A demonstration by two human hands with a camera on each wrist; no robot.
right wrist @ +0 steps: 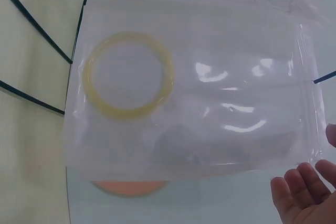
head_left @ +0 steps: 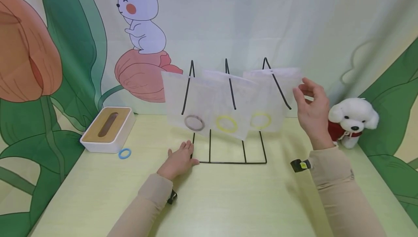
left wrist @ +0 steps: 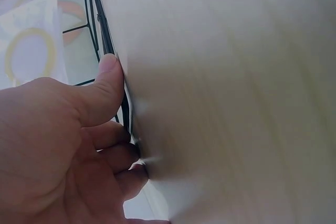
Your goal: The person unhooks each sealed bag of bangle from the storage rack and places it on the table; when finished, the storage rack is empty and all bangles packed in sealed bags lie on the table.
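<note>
Bracing the rack (head_left: 228,162) against my left fingers (head_left: 179,158), grip unclear, helps steady the bag (head_left: 269,102) just beside my released right fingers (head_left: 313,104).

We see a pale printed cloth (head_left: 235,19) hanging behind the table (head_left: 228,200), creased and rippling towards the right. On it we make out a white rabbit (head_left: 147,33) seated on a pinkish flower (head_left: 138,75). To our left stand a big orange tulip (head_left: 29,52) and green leaves (head_left: 70,23); more greenery (head_left: 388,121) fills the right side. Soft light falls across the table's light, yellowish, faintly grained top.
</note>
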